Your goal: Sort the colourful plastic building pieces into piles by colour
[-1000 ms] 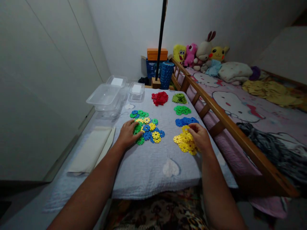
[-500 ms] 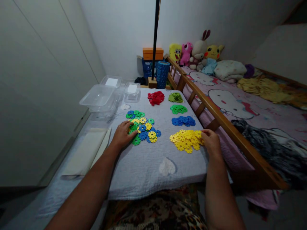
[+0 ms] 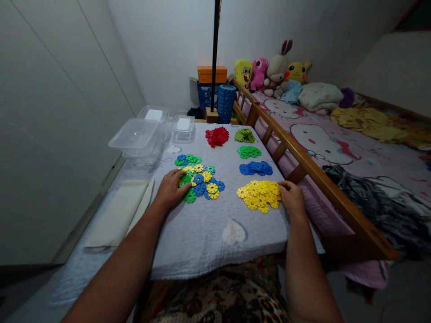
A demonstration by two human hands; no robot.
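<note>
My left hand [image 3: 170,189] lies flat, fingers spread, on the left edge of a mixed pile of blue, green and yellow plastic flower discs [image 3: 202,179]. At the right edge of a sorted yellow pile [image 3: 257,195] rests my right hand [image 3: 291,197], fingers curled loosely against the discs; I see nothing held in it. Beyond the yellow pile lie separate piles of blue [image 3: 256,168], green [image 3: 248,151], light green [image 3: 244,135] and red [image 3: 216,136] discs. All sit on a pale quilted cloth [image 3: 202,233].
Clear plastic containers [image 3: 138,139] stand at the back left, a smaller one [image 3: 183,124] beside them. A folded white cloth [image 3: 119,213] lies to the left. A wooden bed rail [image 3: 303,163] runs along the right. A black pole [image 3: 214,58] rises at the back.
My right hand has slid from on top of the yellow pile to its right edge, leaving the pile uncovered. The left hand has barely moved. The view has drifted slightly.
</note>
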